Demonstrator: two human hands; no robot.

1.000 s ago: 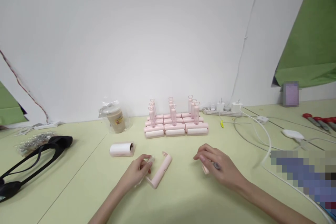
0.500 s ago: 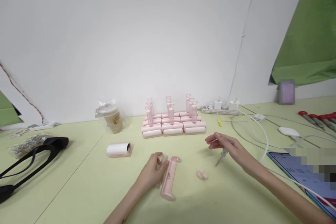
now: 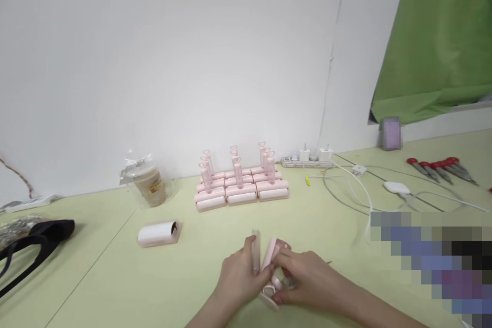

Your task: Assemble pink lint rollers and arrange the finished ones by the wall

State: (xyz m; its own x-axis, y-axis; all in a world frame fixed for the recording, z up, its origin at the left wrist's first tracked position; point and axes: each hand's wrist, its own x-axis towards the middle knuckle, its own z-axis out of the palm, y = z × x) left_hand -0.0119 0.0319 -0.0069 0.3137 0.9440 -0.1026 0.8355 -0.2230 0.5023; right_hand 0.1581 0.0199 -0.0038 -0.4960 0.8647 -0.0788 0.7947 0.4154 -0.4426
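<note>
My left hand is closed round a clear tube-like handle, its thumb against a pink plastic roller frame. From the right, my right hand meets it at the frame, fingers bent together over the frame's lower part. A small pink piece shows between the hands near the frame's lower end. The thin metal tip of a screwdriver sticks out behind my right hand; the rest of the tool is mostly hidden.
Rows of pink rollers with upright handles stand by the wall. A white roll in a pink case and a bagged cup are left. Right are a power strip, cables, and red-ended tools. A black strap lies far left.
My right hand has moved left and down onto the pink frame beside my left hand. The small pink piece no longer lies apart on the table. The view has turned slightly right.
</note>
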